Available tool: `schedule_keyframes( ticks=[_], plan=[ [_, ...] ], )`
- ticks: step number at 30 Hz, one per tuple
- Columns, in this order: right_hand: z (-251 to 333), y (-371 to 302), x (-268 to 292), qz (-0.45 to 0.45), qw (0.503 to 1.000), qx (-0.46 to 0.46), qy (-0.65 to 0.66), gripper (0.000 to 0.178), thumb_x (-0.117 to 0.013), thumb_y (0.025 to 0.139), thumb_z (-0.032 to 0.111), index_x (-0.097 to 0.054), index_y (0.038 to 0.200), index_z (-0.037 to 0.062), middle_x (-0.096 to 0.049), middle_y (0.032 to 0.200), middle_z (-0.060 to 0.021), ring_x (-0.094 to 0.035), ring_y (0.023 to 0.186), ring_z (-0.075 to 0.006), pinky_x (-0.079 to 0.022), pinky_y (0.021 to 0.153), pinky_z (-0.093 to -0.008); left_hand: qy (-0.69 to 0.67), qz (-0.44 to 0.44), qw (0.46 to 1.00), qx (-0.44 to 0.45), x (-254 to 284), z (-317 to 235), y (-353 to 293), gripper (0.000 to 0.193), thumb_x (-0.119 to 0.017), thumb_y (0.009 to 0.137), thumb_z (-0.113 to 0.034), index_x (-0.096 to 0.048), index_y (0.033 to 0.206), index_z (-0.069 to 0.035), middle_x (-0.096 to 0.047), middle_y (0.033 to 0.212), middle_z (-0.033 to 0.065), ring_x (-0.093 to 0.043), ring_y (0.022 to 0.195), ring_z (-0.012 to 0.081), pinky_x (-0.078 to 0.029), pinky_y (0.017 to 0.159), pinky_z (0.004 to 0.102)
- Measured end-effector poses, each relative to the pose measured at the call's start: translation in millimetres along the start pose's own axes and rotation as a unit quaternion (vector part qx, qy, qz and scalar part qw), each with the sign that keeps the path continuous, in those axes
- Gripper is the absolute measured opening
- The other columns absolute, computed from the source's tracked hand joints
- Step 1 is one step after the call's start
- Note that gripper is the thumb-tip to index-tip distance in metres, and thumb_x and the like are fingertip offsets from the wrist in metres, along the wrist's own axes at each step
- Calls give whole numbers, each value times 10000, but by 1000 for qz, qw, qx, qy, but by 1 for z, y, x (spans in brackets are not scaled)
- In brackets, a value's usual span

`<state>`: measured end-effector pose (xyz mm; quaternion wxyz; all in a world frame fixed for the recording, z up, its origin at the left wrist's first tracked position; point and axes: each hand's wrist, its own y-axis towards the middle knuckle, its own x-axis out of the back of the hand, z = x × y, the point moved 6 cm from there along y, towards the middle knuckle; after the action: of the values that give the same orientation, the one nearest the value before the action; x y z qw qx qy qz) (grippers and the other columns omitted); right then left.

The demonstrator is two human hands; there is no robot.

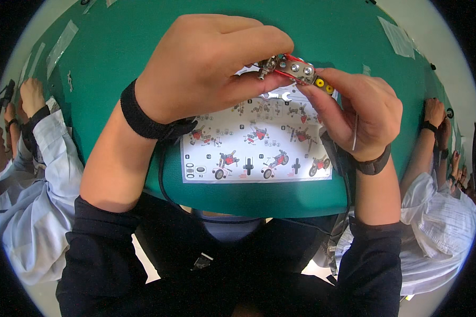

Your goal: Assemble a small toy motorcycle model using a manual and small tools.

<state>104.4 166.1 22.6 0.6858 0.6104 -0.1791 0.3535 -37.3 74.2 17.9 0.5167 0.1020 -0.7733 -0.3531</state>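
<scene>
A small model motorcycle part (295, 68), built of silver metal plates with bolts, red strips and yellow round pieces, is held between my two hands above the instruction sheet. My left hand (211, 63) is closed, thumb and fingers pinching its left end. My right hand (362, 108) grips the right end by the yellow pieces (324, 85) between thumb and forefinger. A thin metal rod (355, 132) sticks out from under the curled fingers of that hand. Just below the model, a small silver wrench (280, 96) shows over the sheet, partly hidden.
The printed instruction sheet (232, 177) with motorcycle drawings lies on the green table (116, 31). Clear plastic bags (62, 47) lie at the far left and far right (396, 37). A black cable (164, 179) loops by my wrists. People in light sleeves work on both sides.
</scene>
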Motion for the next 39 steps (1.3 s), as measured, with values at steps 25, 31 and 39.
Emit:
schedule_keyframes(
  ticks=[25, 31, 39],
  plan=[
    [-25, -6, -20, 125, 978, -118, 121, 285, -832, 716, 196, -704, 923, 47, -670, 701, -113, -656, 566, -243, -492, 515, -295, -88, 26, 994, 62, -3, 9, -3, 305, -797, 724, -109, -675, 991, -28, -687, 876, 111, -678, 734, 239, -521, 632, 301],
    [-33, -7, -16, 76, 985, -120, 93, 275, -822, 720, 170, -707, 940, 51, -674, 720, -133, -676, 612, -263, -510, 543, -304, -82, -8, 995, 56, 0, 8, -1, 326, -778, 731, -74, -684, 1043, -46, -690, 872, 98, -673, 722, 219, -524, 630, 285],
    [-39, -9, -18, 64, 984, -106, 131, 330, -823, 722, 191, -701, 993, 47, -690, 755, -131, -691, 640, -255, -523, 574, -303, -46, -34, 998, 25, 6, -2, 0, 424, -694, 620, 52, -686, 1030, -54, -672, 835, 94, -652, 684, 233, -508, 603, 300]
  ],
)
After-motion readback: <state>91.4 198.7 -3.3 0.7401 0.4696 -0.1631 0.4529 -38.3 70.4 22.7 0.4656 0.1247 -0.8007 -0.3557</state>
